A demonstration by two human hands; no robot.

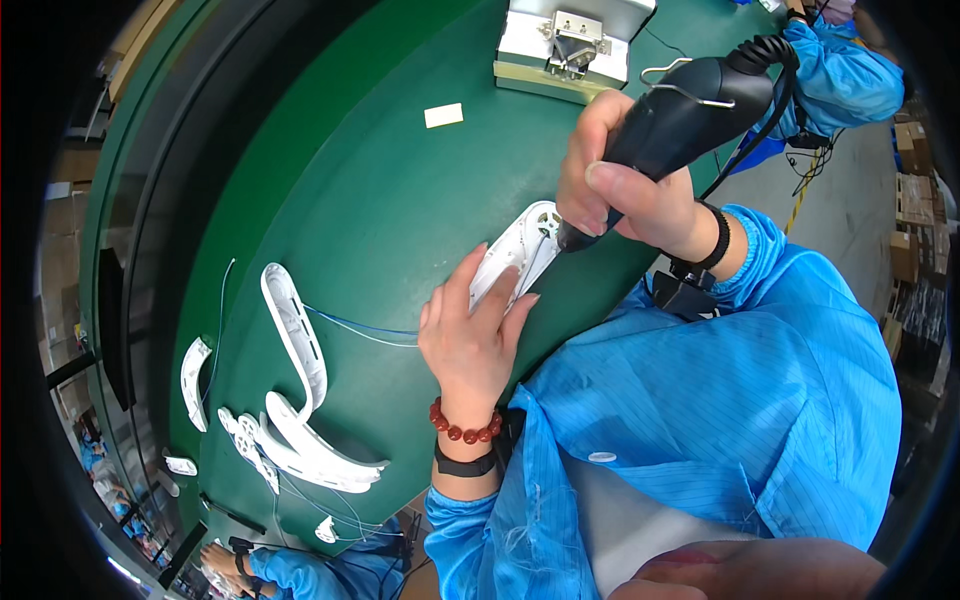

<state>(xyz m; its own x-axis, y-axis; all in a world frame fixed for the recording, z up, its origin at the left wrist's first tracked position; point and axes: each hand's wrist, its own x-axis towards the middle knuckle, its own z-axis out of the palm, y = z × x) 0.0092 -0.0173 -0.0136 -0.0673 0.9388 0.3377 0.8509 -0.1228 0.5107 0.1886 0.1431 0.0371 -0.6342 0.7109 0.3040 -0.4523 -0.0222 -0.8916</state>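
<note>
In my right hand [635,190] is a black electric screwdriver [690,115] with a coiled cord and a wire hanging loop. It slants down to the left, and its tip meets the upper end of a long white plastic housing [520,238]. Whether the bit sits on a screw is hidden. My left hand [468,325] holds the housing against the green table, fingers along its far side and thumb on its near edge. Round fittings show inside the housing's upper end. A blue and a white wire [365,328] run left from under my left hand.
Several white curved shells [295,330] and small white parts with wires [245,440] lie at the left on the green table [370,220]. A metal fixture box [560,50] stands at the back, with a pale yellow slip [443,115] nearby. Co-workers' blue sleeves [845,75] show top right and bottom left.
</note>
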